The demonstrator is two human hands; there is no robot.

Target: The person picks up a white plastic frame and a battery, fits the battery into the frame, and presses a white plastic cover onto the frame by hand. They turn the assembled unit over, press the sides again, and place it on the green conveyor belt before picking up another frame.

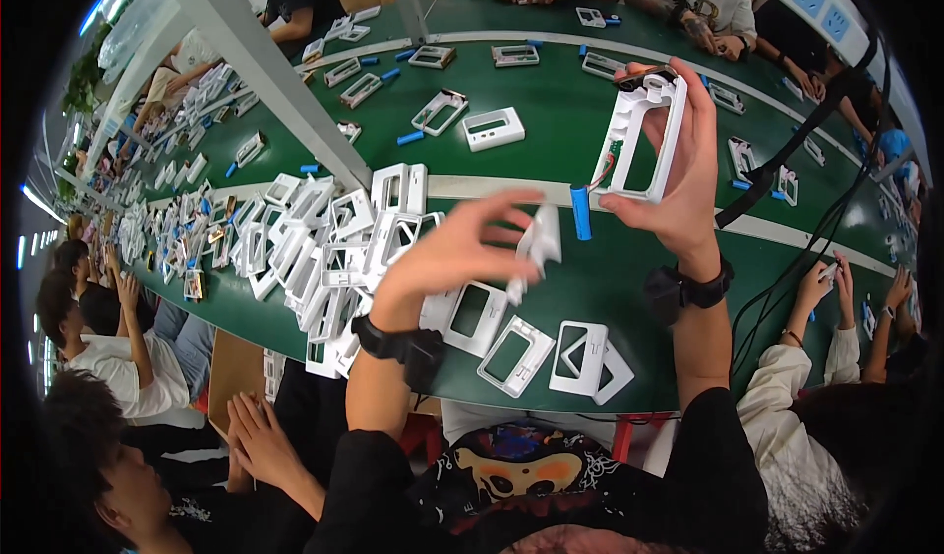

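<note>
Raised over the right part of the bench, my right hand [693, 166] is closed around a white plastic housing frame [674, 141] with a large rectangular opening. A small green circuit board and thin wires show inside it. From those wires hangs a blue cylindrical battery [581, 212], above the green surface. Left of it, my left hand [457, 254] grips a white plastic cover [541, 242], smeared by motion and seen nearly edge-on. The two pieces are apart. Below my hands lie several loose white frames, among them one flat frame [516, 355] and an overlapping pair [578, 359].
A large heap of white frames [310, 225] fills the bench to the left, beside a grey metal post [265, 72]. Across the green conveyor [551, 82] lie scattered housings with blue batteries. Black cables [787, 279] hang at the right. Other people sit around the bench.
</note>
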